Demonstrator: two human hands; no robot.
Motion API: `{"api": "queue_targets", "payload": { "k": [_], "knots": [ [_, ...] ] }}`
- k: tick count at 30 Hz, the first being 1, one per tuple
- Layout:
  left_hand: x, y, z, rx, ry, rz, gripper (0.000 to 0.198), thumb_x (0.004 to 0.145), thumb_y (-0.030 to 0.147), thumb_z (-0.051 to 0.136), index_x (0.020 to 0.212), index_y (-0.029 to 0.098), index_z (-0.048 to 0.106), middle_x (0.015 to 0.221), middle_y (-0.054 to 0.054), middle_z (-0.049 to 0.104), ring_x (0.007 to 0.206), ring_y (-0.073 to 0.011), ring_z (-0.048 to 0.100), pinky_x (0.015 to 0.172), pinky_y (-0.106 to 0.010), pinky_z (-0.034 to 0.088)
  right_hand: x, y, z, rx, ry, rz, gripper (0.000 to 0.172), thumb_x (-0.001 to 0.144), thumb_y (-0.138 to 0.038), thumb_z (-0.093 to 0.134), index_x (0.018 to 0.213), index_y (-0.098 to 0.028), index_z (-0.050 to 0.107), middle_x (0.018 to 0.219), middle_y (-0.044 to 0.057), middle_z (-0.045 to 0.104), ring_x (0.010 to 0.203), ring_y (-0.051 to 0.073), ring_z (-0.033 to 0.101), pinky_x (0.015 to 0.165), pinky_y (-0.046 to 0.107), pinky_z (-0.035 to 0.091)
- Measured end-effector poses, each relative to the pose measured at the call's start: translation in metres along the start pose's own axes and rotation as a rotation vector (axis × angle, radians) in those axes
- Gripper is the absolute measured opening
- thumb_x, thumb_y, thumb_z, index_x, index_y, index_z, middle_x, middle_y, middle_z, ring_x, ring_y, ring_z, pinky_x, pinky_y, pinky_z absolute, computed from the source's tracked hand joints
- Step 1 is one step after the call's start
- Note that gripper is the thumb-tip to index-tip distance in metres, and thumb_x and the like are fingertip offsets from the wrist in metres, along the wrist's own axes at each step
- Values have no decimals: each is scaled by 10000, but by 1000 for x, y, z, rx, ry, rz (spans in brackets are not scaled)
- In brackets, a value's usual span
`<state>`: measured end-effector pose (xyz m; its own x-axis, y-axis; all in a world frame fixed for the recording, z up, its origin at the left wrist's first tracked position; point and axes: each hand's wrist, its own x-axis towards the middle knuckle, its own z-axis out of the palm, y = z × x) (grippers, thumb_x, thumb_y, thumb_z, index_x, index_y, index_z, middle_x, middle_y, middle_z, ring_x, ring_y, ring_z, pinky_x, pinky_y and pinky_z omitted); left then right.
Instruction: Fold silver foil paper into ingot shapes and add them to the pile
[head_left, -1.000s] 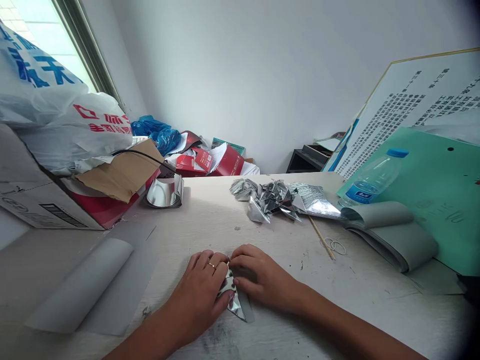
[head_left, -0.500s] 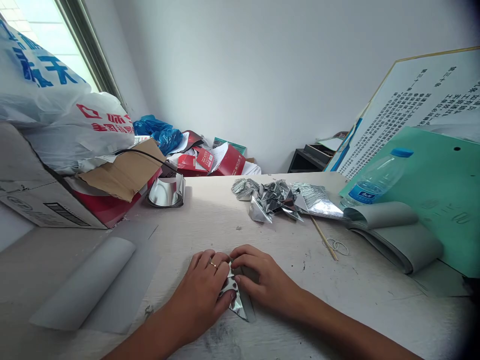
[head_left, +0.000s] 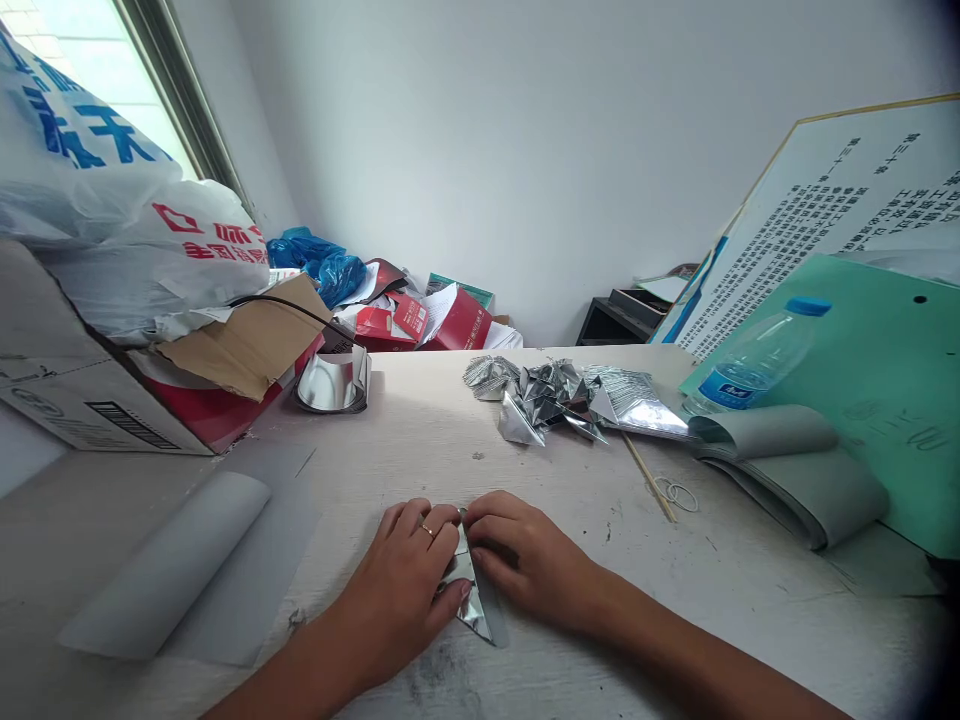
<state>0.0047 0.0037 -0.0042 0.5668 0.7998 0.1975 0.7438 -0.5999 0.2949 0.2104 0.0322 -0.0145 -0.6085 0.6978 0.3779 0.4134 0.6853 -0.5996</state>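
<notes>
Near the front edge of the counter, between the two hands, I have the work in view: a folded piece of foil, narrow and pointed at its near end, lying flat. My left hand lies across it, thumb on the shiny face; it bears down on the foil, but I can't tell whether that grip pinches it or only presses. My right hand curls at the far end, thumb and forefinger near each other at the foil's right edge; whether those tips are clamped on it I can't tell either. I judge the step in hand to be lining up and flattening an edge, so the next move calls for steady left pressure and small, careful right fingertips. As for containers, the cardboard box at far left carries bulging white plastic bags, their contents hidden from me. A capped clear bottle is off to the right, near a green board; I can't make out any liquid in it. Crumpled foil pieces lie heaped beyond the hands.
</notes>
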Motion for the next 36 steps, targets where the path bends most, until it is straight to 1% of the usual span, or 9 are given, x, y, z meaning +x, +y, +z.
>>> {"api": "queue_targets", "payload": {
  "k": [7, 14, 18, 21, 23, 26, 32, 34, 36],
  "knots": [
    [0, 1, 1, -12, -11, -2, 221, 867, 183, 631, 1063, 222, 537, 1303, -13, 556, 1178, -261, 452, 1015, -480, 413, 1, 2, -1, 79, 12, 95, 183, 836, -102, 572, 945, -185, 694, 1131, 60, 645, 1055, 143, 612, 952, 284, 517],
    [-1, -1, -1, -32, -32, -8, 181, 870, 184, 637, 1016, 221, 537, 1345, 0, 540, 1195, -264, 435, 1015, -480, 409, 3, 0, -6, -1, -56, -75, 152, 870, -99, 544, 846, -171, 677, 1003, 48, 674, 1024, 148, 598, 961, 298, 500],
    [-1, -2, -1, -31, -25, 0, 171, 874, 182, 630, 1015, 221, 540, 1357, -1, 538, 1201, -267, 432, 1013, -479, 411, 2, 0, -9, 1, -39, -41, 86, 867, -138, 582, 827, -164, 653, 982, 46, 665, 967, 135, 619, 891, 263, 510],
    [-1, -2, -2, -27, -34, 1, 186, 877, 175, 615, 1041, 220, 539, 1351, -6, 542, 1197, -271, 433, 1002, -482, 419, 1, 0, -9, -13, -4, -12, 140, 867, -162, 592, 728, -149, 601, 953, 54, 645, 908, 129, 622, 787, 235, 502],
    [-1, -1, -3, -29, -44, -4, 184, 879, 161, 601, 1041, 217, 535, 1347, -6, 543, 1198, -272, 430, 1003, -488, 419, 0, 0, -8, 1, 12, -14, 155, 867, -159, 590, 712, -145, 583, 941, 52, 636, 883, 122, 618, 764, 224, 495],
    [-1, 0, -4, -38, -58, -7, 165, 879, 159, 600, 1019, 216, 533, 1345, -2, 542, 1197, -271, 429, 1003, -487, 421, 0, -1, -6, 13, 31, -41, 102, 852, -125, 592, 752, -149, 602, 943, 46, 637, 872, 114, 609, 779, 220, 493],
    [0, -1, -4, -30, -43, 1, 159, 877, 162, 609, 1003, 214, 529, 1346, 0, 540, 1195, -271, 429, 1004, -486, 422, -1, 2, -3, -10, 34, -70, 86, 857, -108, 571, 821, -164, 627, 973, 35, 646, 898, 117, 604, 819, 237, 493],
    [-1, -1, -4, -24, -34, 9, 172, 875, 162, 616, 1014, 218, 531, 1342, -1, 542, 1187, -268, 436, 1003, -482, 423, -1, 4, -2, -5, 43, -54, 99, 860, -107, 565, 879, -171, 639, 1015, 44, 639, 930, 123, 601, 842, 245, 496],
    [-1, -1, -2, -18, -20, 14, 188, 873, 162, 622, 1027, 219, 531, 1333, -5, 545, 1185, -267, 438, 1005, -484, 420, 1, 6, -1, 5, 49, -19, 162, 851, -91, 563, 959, -177, 646, 1049, 55, 629, 971, 135, 594, 872, 259, 498]
  ]
}}
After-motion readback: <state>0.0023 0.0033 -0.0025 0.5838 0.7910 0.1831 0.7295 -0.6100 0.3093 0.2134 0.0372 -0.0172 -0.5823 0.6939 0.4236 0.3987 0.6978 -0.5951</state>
